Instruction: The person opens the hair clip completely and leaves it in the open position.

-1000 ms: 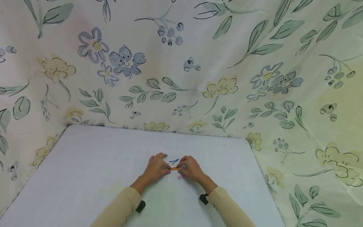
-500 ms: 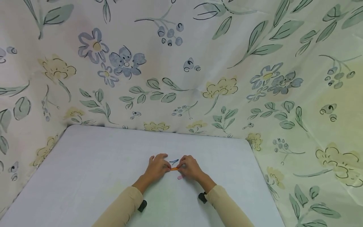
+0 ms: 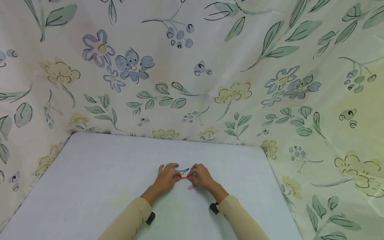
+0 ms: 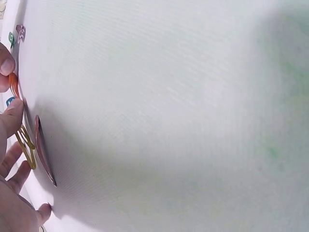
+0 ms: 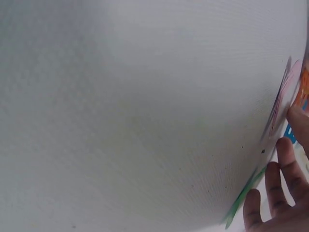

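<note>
- Left sleeve (image 3: 129, 216), cut off by the bottom edge; a black device (image 3: 150, 218) juts out beside its cuff.
- Left hand (image 3: 166, 176), thumb and forefinger pinching one end of the orange piece, the other fingers spread; its wrist camera catches only part of it.
- Yellow looped piece (image 4: 32, 157) near those fingers, partly covered, and a dark reddish piece (image 4: 43, 152) seen nearly edge-on; the hand screens both from the head view.
- Orange piece (image 3: 184, 178), between the hands above the white table (image 3: 90, 186), both ends hidden by fingertips; whether it touches the tabletop I cannot tell.
- Blue piece (image 3: 184, 170), just beyond the orange one, its outline too small to read well.
- Pink piece (image 3: 190, 187), on the near side, partly under the right hand.
- Right hand (image 3: 201, 176), pinching the orange piece's other end, its grip half concealed; a green piece (image 5: 239, 200) lies by its fingers.
</note>
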### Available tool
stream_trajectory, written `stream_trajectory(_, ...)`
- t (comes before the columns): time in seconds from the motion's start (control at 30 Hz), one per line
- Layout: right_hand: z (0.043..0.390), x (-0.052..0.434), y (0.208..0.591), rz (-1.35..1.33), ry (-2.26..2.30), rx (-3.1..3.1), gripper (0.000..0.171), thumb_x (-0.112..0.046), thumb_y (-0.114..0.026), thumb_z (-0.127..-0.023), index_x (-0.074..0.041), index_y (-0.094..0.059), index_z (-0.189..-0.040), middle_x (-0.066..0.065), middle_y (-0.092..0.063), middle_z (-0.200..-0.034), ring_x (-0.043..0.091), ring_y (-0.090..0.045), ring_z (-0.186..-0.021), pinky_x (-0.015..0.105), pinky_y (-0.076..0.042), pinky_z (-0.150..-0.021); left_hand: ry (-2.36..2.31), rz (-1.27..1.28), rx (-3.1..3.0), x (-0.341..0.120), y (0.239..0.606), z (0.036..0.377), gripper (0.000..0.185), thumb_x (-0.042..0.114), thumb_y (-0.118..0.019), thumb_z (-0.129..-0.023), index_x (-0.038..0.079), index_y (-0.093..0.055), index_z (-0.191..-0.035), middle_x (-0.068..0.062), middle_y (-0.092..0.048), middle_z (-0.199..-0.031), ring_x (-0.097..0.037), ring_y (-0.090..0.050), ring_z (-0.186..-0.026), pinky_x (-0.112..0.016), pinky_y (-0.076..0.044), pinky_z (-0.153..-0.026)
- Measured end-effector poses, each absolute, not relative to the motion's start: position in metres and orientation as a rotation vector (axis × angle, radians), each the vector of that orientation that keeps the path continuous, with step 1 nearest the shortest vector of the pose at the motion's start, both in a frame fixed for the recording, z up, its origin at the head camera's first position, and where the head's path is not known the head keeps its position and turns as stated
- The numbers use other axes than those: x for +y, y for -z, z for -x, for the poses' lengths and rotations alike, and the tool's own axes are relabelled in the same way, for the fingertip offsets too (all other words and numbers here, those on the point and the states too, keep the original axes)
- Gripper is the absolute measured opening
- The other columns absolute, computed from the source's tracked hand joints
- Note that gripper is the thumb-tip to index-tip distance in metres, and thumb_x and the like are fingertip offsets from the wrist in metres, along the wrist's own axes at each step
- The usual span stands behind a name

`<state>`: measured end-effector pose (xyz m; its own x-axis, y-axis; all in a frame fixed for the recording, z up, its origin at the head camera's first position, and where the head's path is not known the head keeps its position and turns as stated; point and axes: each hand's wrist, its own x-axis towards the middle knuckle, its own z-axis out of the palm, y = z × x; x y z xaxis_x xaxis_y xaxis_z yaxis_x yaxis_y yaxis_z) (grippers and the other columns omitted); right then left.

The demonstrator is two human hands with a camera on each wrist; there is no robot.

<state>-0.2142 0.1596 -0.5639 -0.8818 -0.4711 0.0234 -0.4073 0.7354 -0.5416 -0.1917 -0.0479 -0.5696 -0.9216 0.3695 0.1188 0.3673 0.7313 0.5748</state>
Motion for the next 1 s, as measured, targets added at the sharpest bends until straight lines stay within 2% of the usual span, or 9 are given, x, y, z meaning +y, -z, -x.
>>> stream_trajectory(0.27, 0.2162, 0.1593, 0.5646, 0.694, 0.833, 2.805, 0.007, -0.008, -0.074, -0.088, -0.012, -0.080, -0.089, -0.002, -0.065, -0.096, 0.018, -0.054, -0.095, 0.037, -0.045, -0.084, -0.967, -0.637, 2.930, -0.0464, 0.5692, 0.1900, 0.005, 0.010, -0.074, -0.088, 0.014, -0.077, -0.087, -0.015, -0.060, -0.132, -0.036, -0.048, -0.130, -0.073, -0.022, -0.104)
stream_trajectory(0.73, 0.2169, 0.1576, 0.5637, 0.690, 0.818, 2.814, 0.009, -0.009, -0.072, -0.090, -0.014, -0.079, -0.091, -0.003, -0.063, -0.095, 0.017, -0.051, -0.094, 0.036, -0.041, -0.083, -0.976, -0.528, 2.904, -0.0433, 0.5694, 0.1923, 0.010, 0.010, -0.071, -0.091, 0.016, -0.072, -0.083, -0.012, -0.058, -0.133, -0.034, -0.044, -0.133, -0.070, -0.018, -0.108)
stream_trajectory(1.0, 0.2161, 0.1558, 0.5606, 0.772, 0.750, 2.786, 0.009, -0.009, -0.070, -0.091, -0.013, -0.079, -0.091, 0.001, -0.064, -0.102, 0.022, -0.054, -0.103, 0.047, -0.041, -0.092, -0.971, -0.593, 2.876, -0.0465, 0.5723, 0.1920, 0.015, 0.006, -0.068, -0.092, 0.015, -0.067, -0.080, -0.007, -0.058, -0.124, -0.029, -0.046, -0.129, -0.071, -0.015, -0.108)
